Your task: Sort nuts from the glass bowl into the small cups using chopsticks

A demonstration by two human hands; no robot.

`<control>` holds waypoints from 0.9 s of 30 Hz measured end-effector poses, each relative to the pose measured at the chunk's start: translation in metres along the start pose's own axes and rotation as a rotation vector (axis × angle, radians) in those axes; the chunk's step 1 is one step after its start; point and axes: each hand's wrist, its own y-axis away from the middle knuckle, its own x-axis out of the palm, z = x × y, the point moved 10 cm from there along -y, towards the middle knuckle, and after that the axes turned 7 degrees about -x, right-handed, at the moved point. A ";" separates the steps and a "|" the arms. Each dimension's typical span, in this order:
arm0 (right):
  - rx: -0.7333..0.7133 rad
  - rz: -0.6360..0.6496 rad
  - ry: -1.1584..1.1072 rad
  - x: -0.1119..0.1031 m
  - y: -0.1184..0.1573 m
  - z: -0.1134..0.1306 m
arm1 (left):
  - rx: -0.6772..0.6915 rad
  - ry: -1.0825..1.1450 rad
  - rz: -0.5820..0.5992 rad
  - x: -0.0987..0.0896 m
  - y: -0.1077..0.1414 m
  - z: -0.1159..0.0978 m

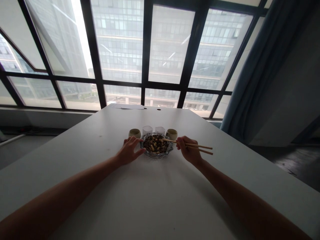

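A clear glass bowl (160, 155) stands on the table, filled with peanuts (156, 144) in their shells among small dark pieces that look like seeds. At the bowl's left rim, my left hand (130, 150) has its thumb and fingers curved about the edge, holding it. My right hand (188, 150) is closed round a pair of chopsticks (203, 146), to the right of the bowl. Their tips reach left over the rim to the peanuts. Whether a peanut is between the tips is too small to tell.
Behind the bowl stand two clear cups (147, 129) between a beige cup (134, 132) on the left and another beige cup (172, 134) on the right. Papers (127, 106) lie at the far edge of the white table (150, 200). Beyond are windows and a blue curtain (246, 80).
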 end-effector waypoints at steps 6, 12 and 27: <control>-0.110 0.166 0.156 0.017 0.002 0.016 | 0.005 0.018 0.058 0.001 0.000 -0.003; -0.091 0.163 0.117 0.017 0.001 0.017 | 0.003 0.013 0.075 0.001 -0.001 -0.005; 0.034 0.061 -0.041 0.023 -0.001 -0.018 | -0.093 0.180 -0.055 -0.007 -0.007 0.017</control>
